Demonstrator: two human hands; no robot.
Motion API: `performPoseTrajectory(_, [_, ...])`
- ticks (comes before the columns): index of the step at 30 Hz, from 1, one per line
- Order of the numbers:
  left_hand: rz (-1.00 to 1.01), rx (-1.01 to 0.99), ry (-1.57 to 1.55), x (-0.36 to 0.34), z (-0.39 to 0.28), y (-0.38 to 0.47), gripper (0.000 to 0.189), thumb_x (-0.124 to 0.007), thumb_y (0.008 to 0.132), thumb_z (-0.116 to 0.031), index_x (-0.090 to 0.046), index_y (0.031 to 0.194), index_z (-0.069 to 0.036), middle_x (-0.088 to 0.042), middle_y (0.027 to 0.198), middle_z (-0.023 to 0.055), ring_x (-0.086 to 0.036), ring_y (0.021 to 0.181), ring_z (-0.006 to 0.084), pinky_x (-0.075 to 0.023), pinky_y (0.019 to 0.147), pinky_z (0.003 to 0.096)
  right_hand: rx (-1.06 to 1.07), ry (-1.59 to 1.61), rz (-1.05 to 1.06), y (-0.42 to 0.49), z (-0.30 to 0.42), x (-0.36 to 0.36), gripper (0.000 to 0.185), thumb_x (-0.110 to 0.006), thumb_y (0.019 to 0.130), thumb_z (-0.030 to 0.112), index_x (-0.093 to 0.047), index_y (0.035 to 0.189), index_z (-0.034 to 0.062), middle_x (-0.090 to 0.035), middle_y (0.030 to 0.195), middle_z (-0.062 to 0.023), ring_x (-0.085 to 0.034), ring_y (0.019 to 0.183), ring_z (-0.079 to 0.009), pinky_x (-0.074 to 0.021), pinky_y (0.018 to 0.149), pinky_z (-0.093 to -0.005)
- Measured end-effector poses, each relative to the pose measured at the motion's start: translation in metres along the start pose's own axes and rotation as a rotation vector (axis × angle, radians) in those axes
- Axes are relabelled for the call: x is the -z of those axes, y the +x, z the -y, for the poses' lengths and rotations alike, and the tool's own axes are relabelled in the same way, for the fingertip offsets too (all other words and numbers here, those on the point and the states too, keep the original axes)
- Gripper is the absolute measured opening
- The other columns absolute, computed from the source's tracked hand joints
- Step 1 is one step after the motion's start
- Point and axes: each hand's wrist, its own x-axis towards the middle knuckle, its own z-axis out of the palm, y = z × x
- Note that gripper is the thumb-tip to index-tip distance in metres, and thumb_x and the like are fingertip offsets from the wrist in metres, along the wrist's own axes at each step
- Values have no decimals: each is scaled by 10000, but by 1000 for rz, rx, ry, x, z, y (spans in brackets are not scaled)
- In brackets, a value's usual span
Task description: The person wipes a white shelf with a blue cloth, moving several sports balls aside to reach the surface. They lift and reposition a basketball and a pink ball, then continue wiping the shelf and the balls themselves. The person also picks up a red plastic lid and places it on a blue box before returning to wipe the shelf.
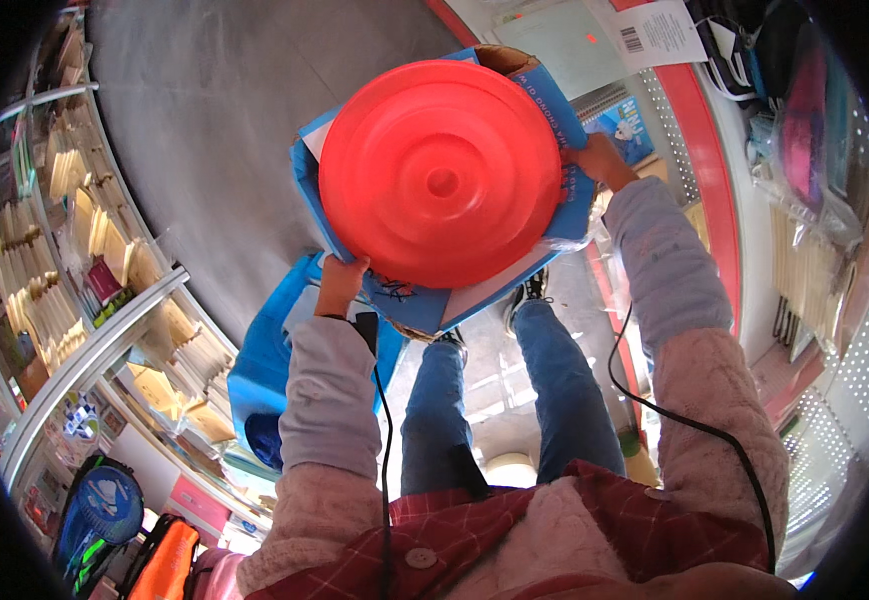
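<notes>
A blue cardboard box (563, 112) with printed writing is held out over the floor in front of me. On top of it rests a red round plastic disc (442, 180), marked with concentric rings and covering most of the box; what lies beneath the disc is hidden. At the box's near left edge my left hand (342, 283) grips the cardboard, its fingertips close to the disc's rim. My right hand (601, 160) holds the right side of the box, with part of its fingers out of sight. One upper flap shows torn brown cardboard.
A blue plastic stool (262, 360) stands left of my legs. Shelves packed with paper goods (97, 225) line the left, with a badminton racket set (108, 499) below. To the right are a red-edged shelf (712, 180) and hanging bagged goods (806, 142). Black cables (693, 424) hang along my arms.
</notes>
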Motion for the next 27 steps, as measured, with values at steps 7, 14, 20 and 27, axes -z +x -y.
performPoseTrajectory(7, [22, 193, -67, 5, -10, -16, 281, -703, 810, -70, -690, 1068, 40, -709, 946, 86, -651, 831, 176, -513, 733, 337, 141, -212, -91, -31, 12, -17, 355, -625, 828, 304, -688, 843, -45, -652, 853, -314, -645, 876, -467, -515, 774, -535])
performPoseTrajectory(14, [0, 21, 1, -6, -16, -40, 207, -627, 800, -70, -696, 956, 45, -721, 843, 101, -674, 776, 198, -502, 673, 369, 31, -136, -124, -109, 15, -25, 329, -577, 835, 266, -683, 884, -42, -656, 895, -310, -636, 883, -474, -510, 786, -532])
performPoseTrajectory(20, [36, 57, 80, -15, -17, -66, 200, -645, 791, -131, -682, 886, 41, -704, 758, 168, -685, 707, 254, -489, 619, 407, -18, 57, -117, -173, -9, -44, 385, -556, 873, 323, -680, 1047, 3, -669, 922, -294, -640, 922, -467, -512, 800, -522])
performPoseTrajectory(27, [30, -161, 180, -43, -22, -60, 175, -627, 787, -151, -667, 799, 19, -663, 699, 218, -675, 666, 375, -487, 590, 426, -139, 120, -157, -220, -54, -56, 350, -591, 896, 329, -685, 1053, 32, -675, 917, -273, -657, 920, -437, -521, 784, -491])
